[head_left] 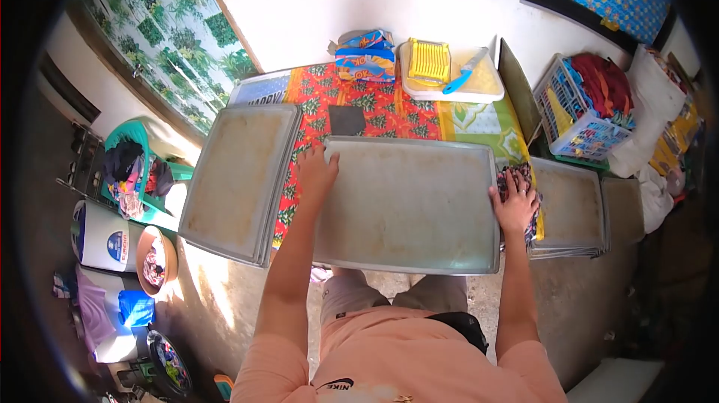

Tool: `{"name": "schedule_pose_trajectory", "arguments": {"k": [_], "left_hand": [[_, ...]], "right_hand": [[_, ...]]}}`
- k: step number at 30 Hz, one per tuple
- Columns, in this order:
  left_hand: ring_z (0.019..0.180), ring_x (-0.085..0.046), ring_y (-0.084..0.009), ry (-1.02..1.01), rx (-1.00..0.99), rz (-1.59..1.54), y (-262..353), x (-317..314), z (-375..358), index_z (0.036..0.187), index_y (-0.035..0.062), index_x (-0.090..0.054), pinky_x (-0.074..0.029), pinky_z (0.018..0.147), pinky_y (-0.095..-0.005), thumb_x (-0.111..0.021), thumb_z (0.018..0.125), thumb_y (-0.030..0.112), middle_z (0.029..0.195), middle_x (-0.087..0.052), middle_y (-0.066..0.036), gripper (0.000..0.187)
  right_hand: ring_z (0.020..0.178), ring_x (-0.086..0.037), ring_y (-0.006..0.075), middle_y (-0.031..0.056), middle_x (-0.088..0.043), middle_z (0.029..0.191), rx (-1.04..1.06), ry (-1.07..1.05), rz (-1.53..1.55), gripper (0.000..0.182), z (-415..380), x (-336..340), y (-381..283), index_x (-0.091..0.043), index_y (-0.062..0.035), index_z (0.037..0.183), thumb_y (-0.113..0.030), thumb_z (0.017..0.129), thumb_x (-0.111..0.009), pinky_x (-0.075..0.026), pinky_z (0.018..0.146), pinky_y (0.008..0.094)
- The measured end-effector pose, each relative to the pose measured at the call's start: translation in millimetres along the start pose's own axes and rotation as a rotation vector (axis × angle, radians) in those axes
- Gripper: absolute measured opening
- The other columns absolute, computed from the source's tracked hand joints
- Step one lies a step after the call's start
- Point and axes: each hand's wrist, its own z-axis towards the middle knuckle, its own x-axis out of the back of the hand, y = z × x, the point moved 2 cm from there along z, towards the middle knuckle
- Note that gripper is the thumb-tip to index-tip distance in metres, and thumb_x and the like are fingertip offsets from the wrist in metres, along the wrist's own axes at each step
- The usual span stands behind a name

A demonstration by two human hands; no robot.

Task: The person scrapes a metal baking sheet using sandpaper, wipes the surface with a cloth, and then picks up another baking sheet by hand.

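A large metal baking tray (408, 204) lies in front of me at the table's near edge, its surface stained light brown. My left hand (316, 169) is closed at its upper left rim, thumb on the inner side. At the right rim, my right hand (514, 202) holds a bunched dark patterned cloth (533, 216), with the thumb close to the tray's edge. To the left stands a stack of similar trays (238, 178), overhanging the table. Another tray stack (568, 204) sits to the right, beyond the cloth.
The table has a red patterned tablecloth (408, 114). At its back are blue-orange packs (365, 62) and a white container (479, 88) holding a yellow slotted item (429, 61) and a blue-handled knife (458, 82). A laundry basket (592, 129) is right; a green chair (131, 132) is left.
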Motion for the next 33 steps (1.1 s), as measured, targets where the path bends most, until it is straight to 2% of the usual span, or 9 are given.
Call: {"name": "schedule_pose_trajectory", "arguments": {"k": [4,7,10,13,16,19,22,28,33], "left_hand": [[0.119,-0.05,-0.0385,-0.253,0.038,0.119,46,-24,67,0.125,0.0037,-0.058,-0.04,0.094,-0.056,-0.061,0.083,0.053,0.129,-0.056,-0.016,0.065],[0.124,-0.045,-0.0462,-0.27,0.133,0.187,79,-37,87,0.135,0.0015,-0.048,-0.036,0.099,-0.0609,-0.061,0.081,0.054,0.134,-0.053,-0.019,0.077],[0.129,-0.038,-0.0515,-0.411,0.322,0.081,94,-40,103,0.147,0.0022,-0.03,-0.032,0.102,-0.065,-0.063,0.08,0.046,0.137,-0.049,-0.023,0.086],[0.129,-0.042,-0.0484,-0.494,0.302,0.055,106,-43,113,0.152,0.0017,-0.014,-0.037,0.101,-0.0628,-0.066,0.079,0.036,0.137,-0.049,-0.025,0.095],[0.126,-0.048,-0.0431,-0.484,0.216,0.131,102,-72,121,0.152,0.0002,-0.009,-0.045,0.095,-0.0601,-0.069,0.077,0.032,0.134,-0.052,-0.026,0.101],[0.119,-0.056,-0.0387,-0.478,0.133,0.086,96,-78,131,0.152,-0.0009,-0.007,-0.05,0.09,-0.0562,-0.069,0.077,0.029,0.129,-0.056,-0.024,0.101],[0.112,-0.062,-0.0352,-0.442,0.149,0.031,103,-61,130,0.15,-0.0021,-0.017,-0.053,0.087,-0.0505,-0.068,0.079,0.027,0.121,-0.062,-0.022,0.092],[0.105,-0.066,-0.0289,-0.49,-0.204,0.298,98,-68,145,0.14,-0.0044,-0.038,-0.054,0.086,-0.0402,-0.065,0.08,0.029,0.111,-0.068,-0.018,0.074],[0.109,-0.064,-0.0329,-0.399,0.126,0.124,111,-59,141,0.147,-0.0026,-0.026,-0.052,0.086,-0.0512,-0.066,0.081,0.034,0.122,-0.063,-0.017,0.085]], "right_hand": [[0.131,-0.036,0.0343,-0.002,-0.045,0.143,-0.014,-0.017,0.012,0.064,2,0,0,-0.052,-0.027,0.136,-0.061,0.083,-0.057,-0.026,0.107,0.058],[0.131,-0.037,0.034,-0.0016,-0.045,0.142,-0.019,-0.021,0.007,0.064,3,1,-3,-0.052,-0.0261,0.136,-0.06,0.082,-0.058,-0.026,0.107,0.0579],[0.13,-0.038,0.0337,-0.0009,-0.045,0.142,-0.008,-0.016,0.003,0.064,4,1,-4,-0.052,-0.0255,0.136,-0.059,0.082,-0.059,-0.026,0.107,0.0578],[0.129,-0.039,0.0337,-0.0003,-0.046,0.142,0.005,-0.006,-0.001,0.065,6,0,-4,-0.051,-0.025,0.137,-0.059,0.082,-0.06,-0.026,0.107,0.057],[0.129,-0.039,0.0341,-0.0003,-0.046,0.142,0.014,-0.003,-0.003,0.066,6,-1,-4,-0.051,-0.0251,0.137,-0.059,0.081,-0.06,-0.026,0.107,0.0565],[0.128,-0.039,0.0343,-0.0002,-0.046,0.142,0.012,0.0,0.0,0.066,5,-2,-2,-0.051,-0.0248,0.137,-0.058,0.081,-0.061,-0.026,0.106,0.0572],[0.127,-0.04,0.0342,-0.0002,-0.046,0.141,0.015,0.012,0.007,0.066,4,-3,-3,-0.051,-0.0238,0.136,-0.058,0.081,-0.06,-0.026,0.106,0.0579],[0.127,-0.039,0.0335,-0.0006,-0.046,0.14,0.018,0.021,0.006,0.065,4,-2,-2,-0.053,-0.0219,0.134,-0.059,0.081,-0.059,-0.026,0.106,0.0577],[0.128,-0.038,0.0343,-0.0015,-0.045,0.141,0.005,-0.006,0.007,0.066,4,-4,-2,-0.05,-0.0238,0.137,-0.06,0.082,-0.058,-0.025,0.106,0.0581]]}}
